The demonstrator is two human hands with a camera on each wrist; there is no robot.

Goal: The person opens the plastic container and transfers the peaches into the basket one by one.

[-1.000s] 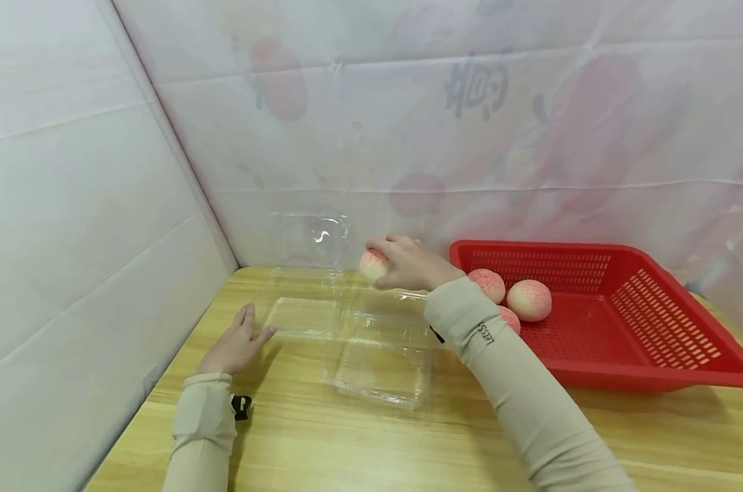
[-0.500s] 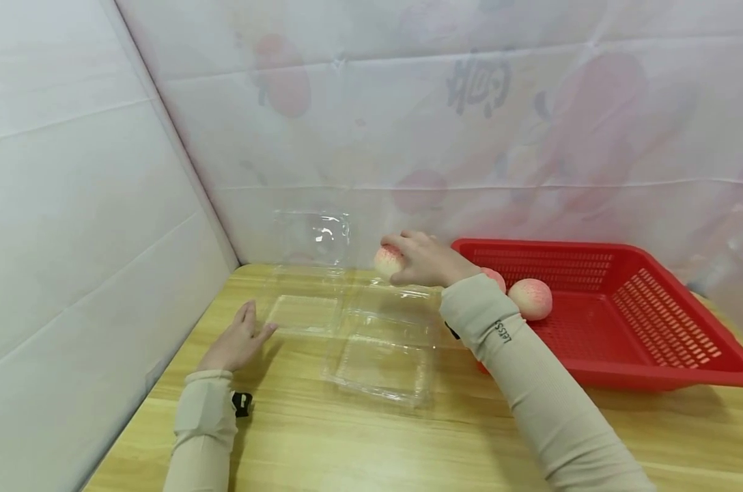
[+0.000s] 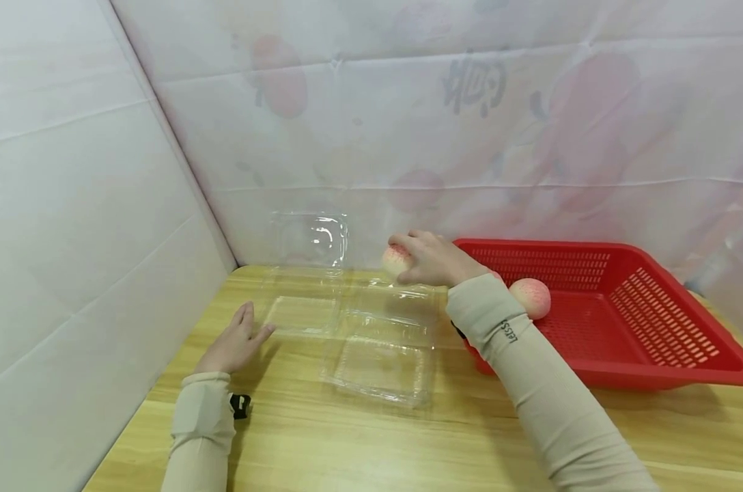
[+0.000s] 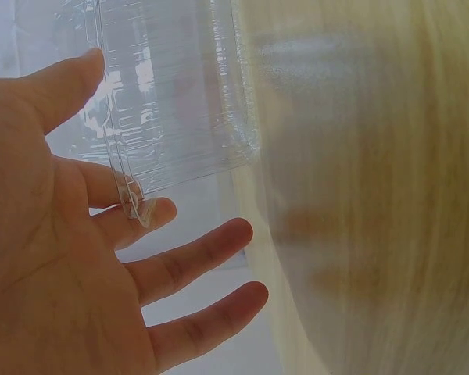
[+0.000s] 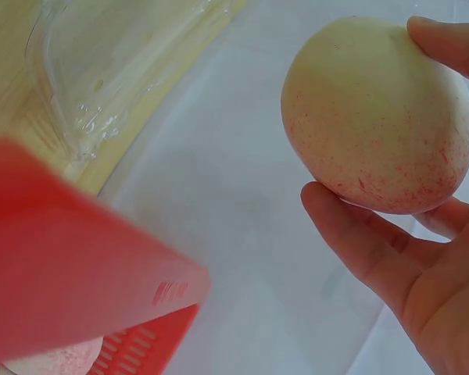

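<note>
My right hand (image 3: 429,260) holds a cream-and-pink peach (image 3: 396,260) in the air, above the back of the front clear plastic clamshell box (image 3: 380,369). In the right wrist view, fingertips and thumb pinch the peach (image 5: 379,117) from opposite sides. A second clear clamshell box (image 3: 304,311) stands open behind and left, its lid raised against the backdrop. Beside its left edge is my left hand (image 3: 233,345), fingers extended. The left wrist view has the clamshell box (image 4: 172,94) corner over the fingers of my left hand (image 4: 55,226); how firmly they touch cannot be told.
A red slotted basket (image 3: 593,376) stands on the right of the wooden table (image 3: 322,451). One peach (image 3: 530,298) shows in it, and the right sleeve covers most of what lies beside it. White fabric walls (image 3: 371,137) close off the back and left.
The right hand has moved a little to the right with the peach, toward the basket. Its sleeve now hides more of the peaches there. My left hand stays where it was.
</note>
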